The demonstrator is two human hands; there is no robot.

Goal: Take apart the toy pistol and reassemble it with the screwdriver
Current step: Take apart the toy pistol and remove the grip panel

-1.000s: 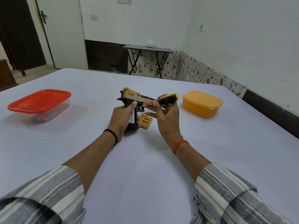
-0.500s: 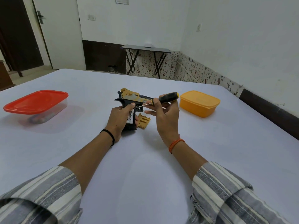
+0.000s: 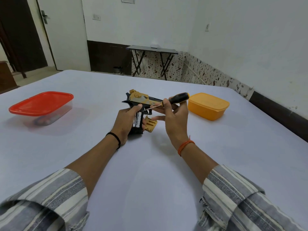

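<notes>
A black and yellow toy pistol [image 3: 141, 100] stands on its grip on the white table [image 3: 150, 164]. My left hand [image 3: 126, 122] grips the pistol's handle, where two white batteries [image 3: 137, 120] show in the open compartment. My right hand [image 3: 173, 117] pinches a screwdriver [image 3: 178, 98] with a black and yellow handle; its thin shaft points left and its tip lies at the pistol's body near the trigger. A yellow grip cover [image 3: 150, 125] lies on the table just right of the handle.
A clear box with a red lid [image 3: 41, 104] stands at the left, with something inside. A yellow lidded box [image 3: 208, 105] stands to the right of the pistol. A folding table [image 3: 151, 49] is by the far wall.
The screwdriver's handle has tilted slightly higher and my right hand has shifted a little. My left hand keeps its grip on the pistol.
</notes>
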